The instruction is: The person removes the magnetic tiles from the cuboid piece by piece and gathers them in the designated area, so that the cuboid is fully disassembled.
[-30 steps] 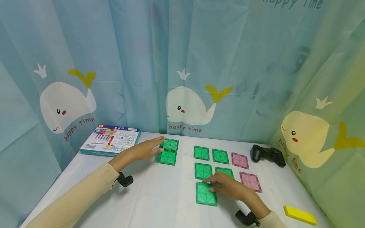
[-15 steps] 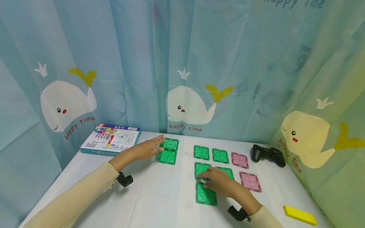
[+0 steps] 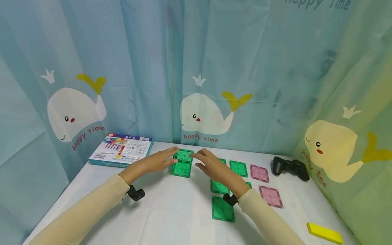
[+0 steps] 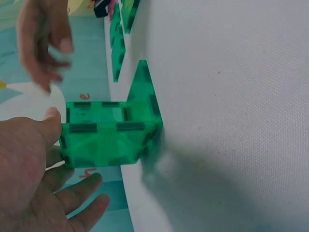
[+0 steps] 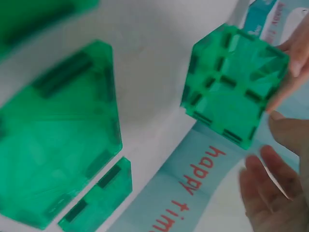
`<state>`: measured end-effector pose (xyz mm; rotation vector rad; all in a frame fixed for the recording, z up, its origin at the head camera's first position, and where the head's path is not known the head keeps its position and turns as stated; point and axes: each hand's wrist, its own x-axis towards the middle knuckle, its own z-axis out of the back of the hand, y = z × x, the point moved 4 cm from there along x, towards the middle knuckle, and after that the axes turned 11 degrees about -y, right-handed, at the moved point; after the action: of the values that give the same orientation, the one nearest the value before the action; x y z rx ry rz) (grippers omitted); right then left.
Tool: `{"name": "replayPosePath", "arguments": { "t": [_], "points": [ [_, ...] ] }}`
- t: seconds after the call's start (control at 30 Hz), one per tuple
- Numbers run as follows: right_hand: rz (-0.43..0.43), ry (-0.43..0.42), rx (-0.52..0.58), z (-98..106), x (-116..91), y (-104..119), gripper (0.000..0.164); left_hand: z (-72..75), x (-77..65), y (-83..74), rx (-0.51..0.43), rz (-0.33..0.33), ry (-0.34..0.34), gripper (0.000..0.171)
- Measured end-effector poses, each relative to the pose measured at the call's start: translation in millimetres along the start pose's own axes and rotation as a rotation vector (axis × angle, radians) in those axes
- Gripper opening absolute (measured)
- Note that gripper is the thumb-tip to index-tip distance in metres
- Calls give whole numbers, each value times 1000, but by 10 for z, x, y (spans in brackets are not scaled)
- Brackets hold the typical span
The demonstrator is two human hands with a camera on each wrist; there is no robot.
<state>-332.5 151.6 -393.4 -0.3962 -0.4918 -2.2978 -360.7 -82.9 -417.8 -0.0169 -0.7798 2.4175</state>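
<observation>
My left hand [image 3: 156, 160] holds the left side of a small box-like structure of green translucent magnetic tiles [image 3: 182, 169] near the back of the white table. In the left wrist view, the thumb [image 4: 52, 118] lies at the structure's edge and the fingers below it. Close to the structure's right side hovers my right hand [image 3: 215, 167], with nothing between its fingers. The right wrist view shows its fingers [image 5: 263, 186] spread beside the structure [image 5: 231, 92]. Several loose green tiles [image 3: 223, 209] lie flat under and beside the right forearm, some partly hidden.
Two pink tiles [image 3: 259, 173] lie right of the green ones. A black game controller [image 3: 289, 166] sits at the back right, and a yellow block [image 3: 324, 233] at the front right. At the back left lies a printed box [image 3: 125, 149], before a whale-print curtain [image 3: 147, 85].
My right hand has left the loose green tiles at the front and moved back and left, up to the structure. The left hand has stayed at the structure's left side.
</observation>
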Motion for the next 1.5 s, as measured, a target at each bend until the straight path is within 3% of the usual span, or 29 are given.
{"name": "replayPosePath", "arguments": {
  "t": [0.17,0.4,0.8,1.03,1.17,1.37,1.5],
  "points": [
    [40,-81,-79,-132,222,-74,49,-13,-1,-13,-27,10,-4,66],
    [96,-79,-183,-290,381,-147,53,5,-4,-12,-29,42,-9,67],
    [217,-89,-286,-414,401,-182,55,0,-5,4,-24,44,0,68],
    [275,-82,-280,-430,361,-104,61,26,-7,-1,-3,52,1,67],
    [252,-90,-268,-431,336,-85,61,32,-7,-3,-7,51,5,67],
    [138,-114,-229,-378,324,-155,54,37,3,0,-2,58,13,68],
    [60,-149,-132,-255,304,-227,51,37,9,-2,0,51,10,67]
  ]
}}
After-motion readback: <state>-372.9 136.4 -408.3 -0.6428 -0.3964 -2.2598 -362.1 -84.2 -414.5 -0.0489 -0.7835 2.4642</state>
